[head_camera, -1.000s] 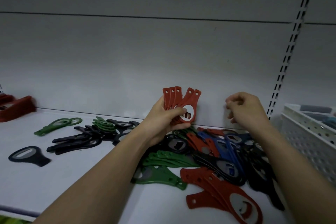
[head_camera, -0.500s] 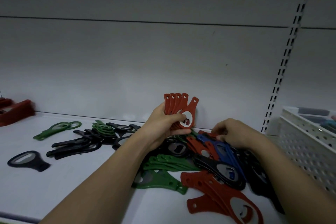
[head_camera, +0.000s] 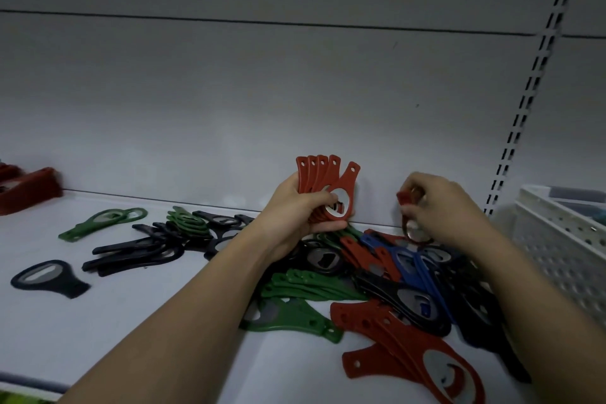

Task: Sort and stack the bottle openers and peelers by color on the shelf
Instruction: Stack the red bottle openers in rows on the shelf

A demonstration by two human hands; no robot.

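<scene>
A person's left hand (head_camera: 295, 207) is clenched around a fanned stack of red bottle openers (head_camera: 328, 187), held upright above the white shelf (head_camera: 49, 321); their long axes run vertically, with the handle ends pointing up. The right hand (head_camera: 439, 207) pinches another red opener (head_camera: 411, 220), its long axis hanging roughly vertical, just above a mixed pile (head_camera: 393, 279) of red, blue, green and black openers. Sorted black openers (head_camera: 137, 252) and green ones (head_camera: 101, 223) lie flat to the left.

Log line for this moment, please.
left hand: holds red opener stack | right hand: lifting red opener | mixed pile: unsorted
</scene>
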